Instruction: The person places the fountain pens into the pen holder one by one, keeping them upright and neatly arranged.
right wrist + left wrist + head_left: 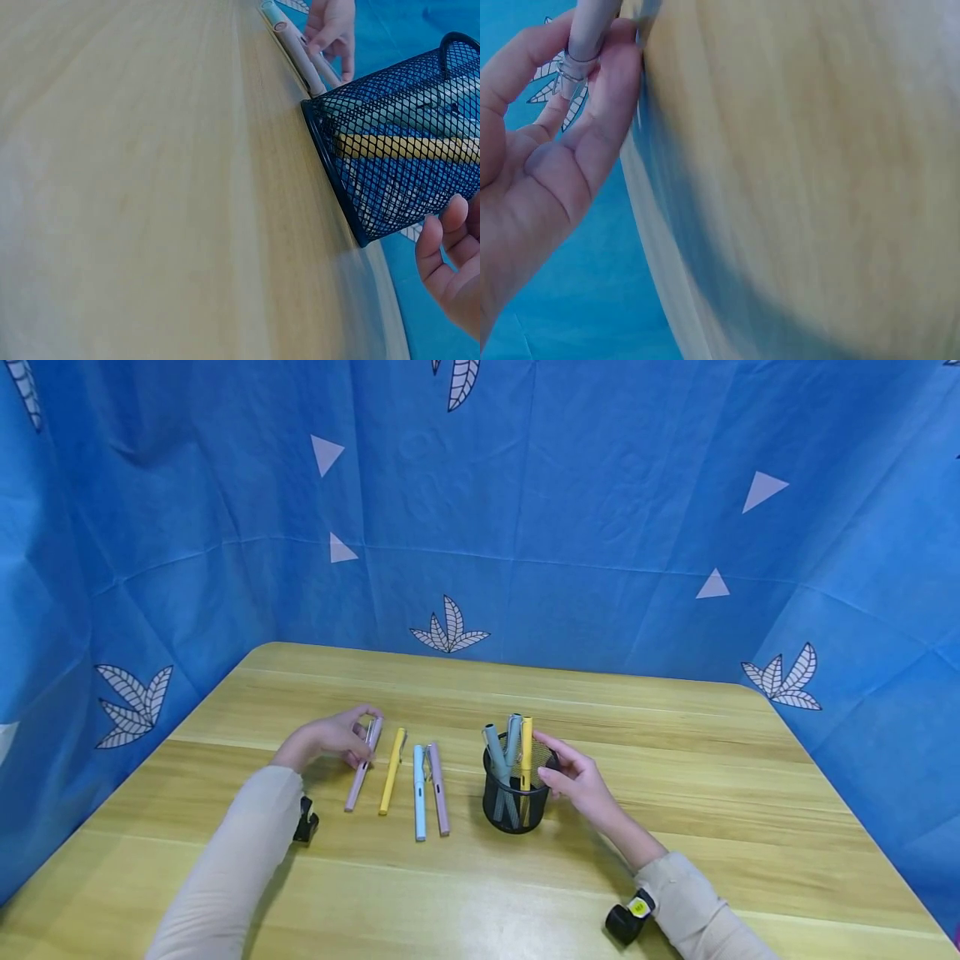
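On the left, my left hand (pixel 333 737) pinches a pale purple pen (pixel 356 787) near its clip end. In the left wrist view the same pen (pixel 591 34) passes between thumb and fingers. My right hand (pixel 585 783) holds the side of a black mesh pen holder (pixel 514 823), thumb in front and a finger behind its rim. Upright inside are two grey-green pens (pixel 495 752) and one yellow pen (pixel 527 752). Between the hands lie another yellow pen (pixel 392 772), a light blue pen (pixel 419 793) and a second purple pen (pixel 438 793).
Everything stands on a wooden table (pixel 480 902) with rounded far corners. Behind it and at both sides hangs a blue cloth (pixel 600 510) with white leaf and triangle prints. Each sleeve carries a black wrist camera (pixel 628 920).
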The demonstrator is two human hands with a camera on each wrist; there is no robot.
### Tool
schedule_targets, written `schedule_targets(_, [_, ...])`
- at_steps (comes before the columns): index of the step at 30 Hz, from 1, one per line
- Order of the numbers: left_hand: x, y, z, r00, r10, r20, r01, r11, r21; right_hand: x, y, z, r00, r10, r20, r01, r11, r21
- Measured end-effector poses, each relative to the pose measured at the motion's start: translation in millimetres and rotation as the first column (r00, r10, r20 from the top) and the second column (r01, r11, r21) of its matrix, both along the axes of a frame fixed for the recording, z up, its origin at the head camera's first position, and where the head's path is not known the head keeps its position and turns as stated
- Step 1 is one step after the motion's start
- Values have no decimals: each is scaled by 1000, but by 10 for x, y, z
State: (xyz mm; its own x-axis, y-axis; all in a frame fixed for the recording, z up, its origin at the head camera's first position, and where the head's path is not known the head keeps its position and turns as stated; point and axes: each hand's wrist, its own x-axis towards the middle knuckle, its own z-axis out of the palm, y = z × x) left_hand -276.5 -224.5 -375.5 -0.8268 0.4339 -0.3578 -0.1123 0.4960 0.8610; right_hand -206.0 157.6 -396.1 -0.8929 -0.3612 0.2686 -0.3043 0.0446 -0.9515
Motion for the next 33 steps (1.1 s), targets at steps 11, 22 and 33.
schedule_targets(11, [14, -33, 71, 999, 35, 13, -36, 995, 89, 0, -10, 1, 1000, 1, -2, -1, 1000, -4])
schedule_targets(22, [15, -26, 96, 995, 99, 18, -100, 971, 215, 1, -12, -1, 1000, 0, -7, 0, 1000, -5])
schedule_targets(33, [20, 34, 172, 990, 141, -7, -134, 955, 265, 3, -13, -9, 1000, -12, -6, 12, 1000, 14])
